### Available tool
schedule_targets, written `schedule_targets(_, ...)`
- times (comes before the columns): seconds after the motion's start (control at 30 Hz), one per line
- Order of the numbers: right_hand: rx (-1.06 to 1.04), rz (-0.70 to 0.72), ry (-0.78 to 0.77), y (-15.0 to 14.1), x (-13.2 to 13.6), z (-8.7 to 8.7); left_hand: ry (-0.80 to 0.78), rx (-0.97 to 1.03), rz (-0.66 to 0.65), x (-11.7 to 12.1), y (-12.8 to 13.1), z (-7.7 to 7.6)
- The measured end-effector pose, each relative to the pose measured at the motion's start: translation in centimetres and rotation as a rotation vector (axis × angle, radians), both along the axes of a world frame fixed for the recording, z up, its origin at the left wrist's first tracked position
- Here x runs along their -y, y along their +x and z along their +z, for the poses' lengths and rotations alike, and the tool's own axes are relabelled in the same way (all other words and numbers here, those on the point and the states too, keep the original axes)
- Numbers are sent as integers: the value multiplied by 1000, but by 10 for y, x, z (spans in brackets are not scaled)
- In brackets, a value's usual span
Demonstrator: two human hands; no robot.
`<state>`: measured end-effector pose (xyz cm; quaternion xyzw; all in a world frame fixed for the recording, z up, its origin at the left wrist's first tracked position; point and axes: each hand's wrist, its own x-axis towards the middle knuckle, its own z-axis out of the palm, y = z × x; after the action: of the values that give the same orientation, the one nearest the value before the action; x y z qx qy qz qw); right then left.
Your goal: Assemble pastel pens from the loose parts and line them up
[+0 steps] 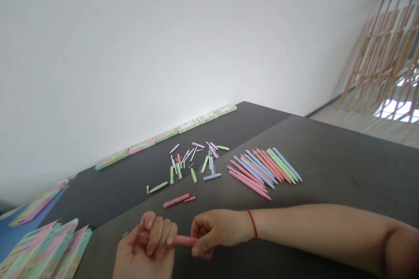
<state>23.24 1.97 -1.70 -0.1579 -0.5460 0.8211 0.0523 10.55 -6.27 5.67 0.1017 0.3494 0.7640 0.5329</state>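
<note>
My left hand (pixel 149 244) is wrapped round a pink pen barrel (pixel 183 240) near the table's front edge. At the barrel's right end, the thumb and fingers of my right hand (pixel 211 232) pinch it; a red cord circles that wrist. Just beyond the hands lie a pink pen part (pixel 176 200) and a small pink clip piece (pixel 190 199). Farther back is a scatter of loose green, purple and blue pen parts (pixel 194 175) with thin white refills (pixel 193 155). A row of whole-looking pens (pixel 262 168) in pink, blue, purple and green lies to the right.
Flat printed boxes (pixel 166 134) line the dark table (pixel 343 174) along the white wall. Stacked pastel packages (pixel 42 248) stand at the front left, with another package (pixel 41 202) on a blue surface behind. A wooden lattice (pixel 386 48) leans at the far right.
</note>
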Motion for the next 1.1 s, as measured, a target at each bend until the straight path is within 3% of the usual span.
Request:
schedule_targets(0.13, -4, 15, -43, -1, 4, -3, -8, -48, -8, 1, 0, -1)
schedule_targets(0.33, -88, 233, -139, 2, 2, 1, -28, -52, -14, 3, 1, 5)
schedule_targets(0.4, -78, 201, -140, 2, 1, 2, -28, -70, -29, 2, 1, 5)
schedule_targets(0.57, -36, -26, -36, -1, 5, 0, -32, -69, -18, 3, 2, 0)
schedule_targets(0.67, -68, -4, -54, -1, 4, 1, -45, -57, -17, 3, 2, -1)
schedule_targets(0.83, -20, 178, -193, -1, 1, 3, -48, -57, -14, 1, 4, 4)
schedule_targets(1.03, -15, -49, -14, -3, 9, -4, -81, -35, -16, 1, 6, 5)
schedule_targets(1.1, -33, -39, -30, -3, 11, -7, -85, -44, -20, 2, 5, 3)
